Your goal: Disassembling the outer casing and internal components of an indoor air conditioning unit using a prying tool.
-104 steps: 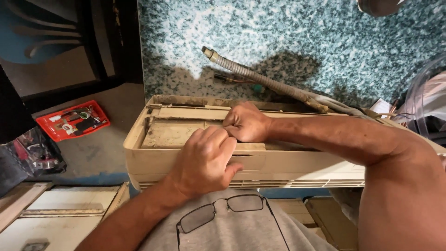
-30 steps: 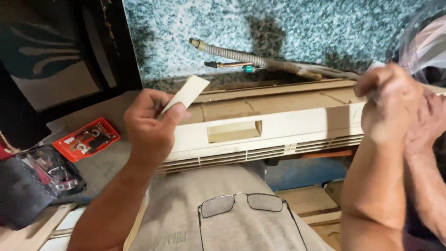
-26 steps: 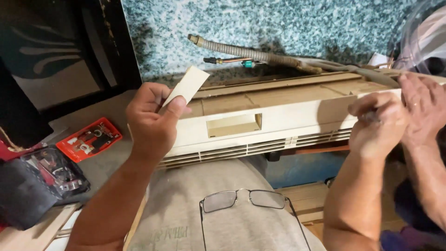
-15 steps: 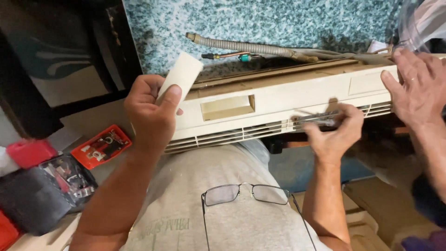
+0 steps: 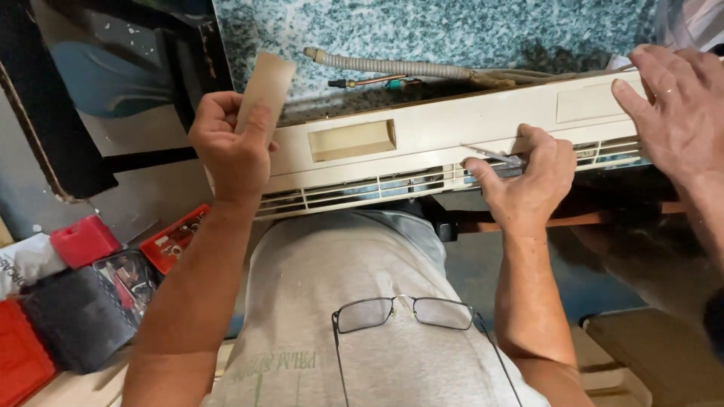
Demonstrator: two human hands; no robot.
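A long beige air-conditioner housing (image 5: 452, 136) with a slotted grille lies across my lap. My left hand (image 5: 230, 151) holds up a small flat beige cover piece (image 5: 264, 87) above the housing's left end. My right hand (image 5: 524, 177) grips a thin screwdriver (image 5: 490, 156) whose shaft lies against the grille. Another person's hand (image 5: 675, 105) rests flat on the housing's right end. A rectangular recess (image 5: 351, 139) shows in the housing's face.
A corrugated hose and copper pipe (image 5: 392, 69) lie on the speckled floor behind the housing. Red tool cases (image 5: 83, 241) and a dark bag (image 5: 75, 316) sit at lower left. Glasses (image 5: 411, 313) hang from my shirt collar. Cardboard is at lower right.
The housing was turned so its grille faces me. My left hand lifted off the small cover piece and raised it. My right hand came down with the screwdriver onto the grille.
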